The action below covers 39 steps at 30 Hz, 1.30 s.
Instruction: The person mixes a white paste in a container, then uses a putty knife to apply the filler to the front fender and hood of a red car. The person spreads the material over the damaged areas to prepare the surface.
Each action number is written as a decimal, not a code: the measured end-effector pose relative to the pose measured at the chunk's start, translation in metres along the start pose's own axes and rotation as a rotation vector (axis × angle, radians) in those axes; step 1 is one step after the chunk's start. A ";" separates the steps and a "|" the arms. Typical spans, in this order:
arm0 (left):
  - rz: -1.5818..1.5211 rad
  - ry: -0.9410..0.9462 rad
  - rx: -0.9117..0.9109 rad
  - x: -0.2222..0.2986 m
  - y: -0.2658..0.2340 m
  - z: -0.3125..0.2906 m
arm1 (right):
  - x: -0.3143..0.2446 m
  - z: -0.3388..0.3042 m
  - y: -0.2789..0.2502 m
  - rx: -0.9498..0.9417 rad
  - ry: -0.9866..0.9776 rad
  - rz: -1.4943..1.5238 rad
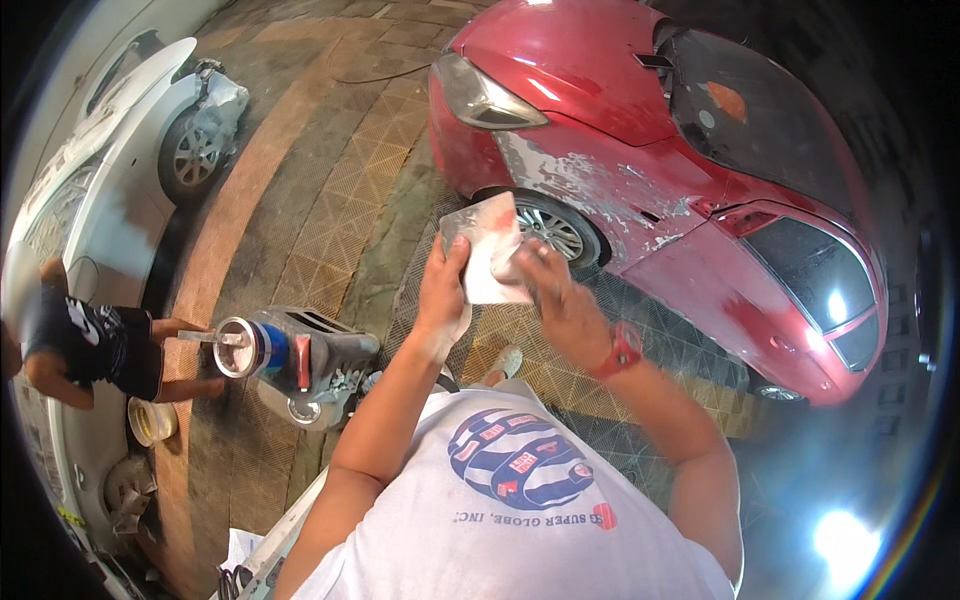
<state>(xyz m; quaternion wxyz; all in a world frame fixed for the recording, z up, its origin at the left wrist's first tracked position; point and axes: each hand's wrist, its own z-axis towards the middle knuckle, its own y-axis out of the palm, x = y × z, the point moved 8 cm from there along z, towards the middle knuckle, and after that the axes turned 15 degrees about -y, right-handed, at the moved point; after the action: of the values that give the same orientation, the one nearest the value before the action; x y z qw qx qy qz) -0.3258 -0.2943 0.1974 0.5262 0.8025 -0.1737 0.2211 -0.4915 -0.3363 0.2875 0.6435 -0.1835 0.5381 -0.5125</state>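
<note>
Left hand (443,287) grips a flat board (484,252) (whitish, pink-smeared); right hand (562,298) blurred, its hold unclear.

Flat board (460,226) — slightly tilted, whitish paste (488,258) across it, reddish patch (504,219).

- We are seeing smooth, creamy paste (487,266) coating the board (463,226) toward its lower edge.
- We are noticing the bonnet (585,70) shining glossy, while the fender (560,170) is looking matt and patchy.
- We are finding the floor tiles (345,215) rough and ridged.
- We are seeing the shirt (600,555) showing matt cloth.
</note>
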 end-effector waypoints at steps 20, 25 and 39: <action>-0.006 0.084 0.139 0.000 -0.016 0.001 | 0.003 -0.003 0.015 -0.047 0.100 -0.046; 0.134 -0.016 -0.011 -0.005 -0.026 -0.006 | 0.009 0.012 -0.026 -0.089 0.068 -0.370; -0.046 0.255 0.299 0.018 -0.070 -0.003 | -0.077 0.025 -0.018 -0.284 -0.208 -0.302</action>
<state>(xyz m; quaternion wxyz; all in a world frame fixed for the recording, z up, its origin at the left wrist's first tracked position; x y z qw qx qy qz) -0.2753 -0.2651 0.1546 0.4238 0.8411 -0.0525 0.3320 -0.4692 -0.2855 0.3493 0.5790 -0.4027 0.5021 -0.5005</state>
